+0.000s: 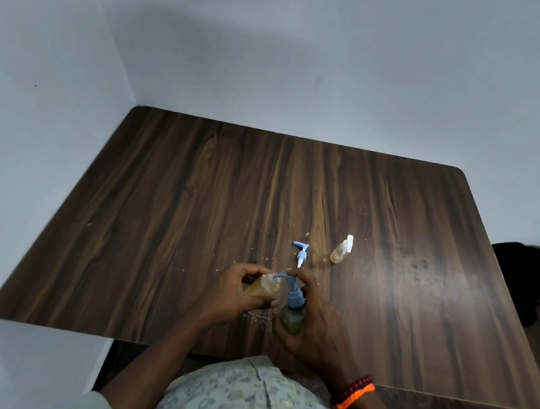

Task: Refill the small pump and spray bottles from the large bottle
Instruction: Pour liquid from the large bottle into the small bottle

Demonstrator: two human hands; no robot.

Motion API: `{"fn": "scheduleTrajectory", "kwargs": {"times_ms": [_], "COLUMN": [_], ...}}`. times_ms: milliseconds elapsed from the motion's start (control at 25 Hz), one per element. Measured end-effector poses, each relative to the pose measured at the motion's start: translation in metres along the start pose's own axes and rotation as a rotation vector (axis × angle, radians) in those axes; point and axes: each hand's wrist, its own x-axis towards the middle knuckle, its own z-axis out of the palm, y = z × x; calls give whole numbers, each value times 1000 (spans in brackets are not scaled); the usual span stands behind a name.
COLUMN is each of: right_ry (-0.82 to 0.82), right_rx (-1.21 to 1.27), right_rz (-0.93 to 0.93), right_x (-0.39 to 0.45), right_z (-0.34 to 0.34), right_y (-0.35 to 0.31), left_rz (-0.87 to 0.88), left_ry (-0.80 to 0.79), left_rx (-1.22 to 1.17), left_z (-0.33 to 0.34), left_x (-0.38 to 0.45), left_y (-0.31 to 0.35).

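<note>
On the bench (196,197), the right hand (316,321) has its fingers wrapped round the upright large bottle (291,318), one finger on top of its blue pump. The spout points left into the open small bottle (262,287), tilted in the left hand (237,295), whose fingers are closed round it. Beyond lie a loose pump head (301,253) and the spray bottle (341,250).

small bottle (262,288): half hidden by fingers (249,273) | spray bottle (340,252) label: unreadable
</note>
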Motion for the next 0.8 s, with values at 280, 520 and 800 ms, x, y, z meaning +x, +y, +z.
{"fn": "scheduleTrajectory", "kwargs": {"times_ms": [280, 520, 800], "right_ry": [69, 31, 61], "right_rx": [172, 221, 249], "right_rz": [9, 127, 166], "right_x": [-2, 15, 67], "right_z": [8, 8, 16], "right_y": [1, -2, 8], "left_rz": [-15, -11, -72], "left_ry": [6, 60, 184], "left_rx": [-161, -241, -318], "left_z": [1, -6, -14], "left_x": [-4, -13, -24], "left_y": [1, 7, -3]}}
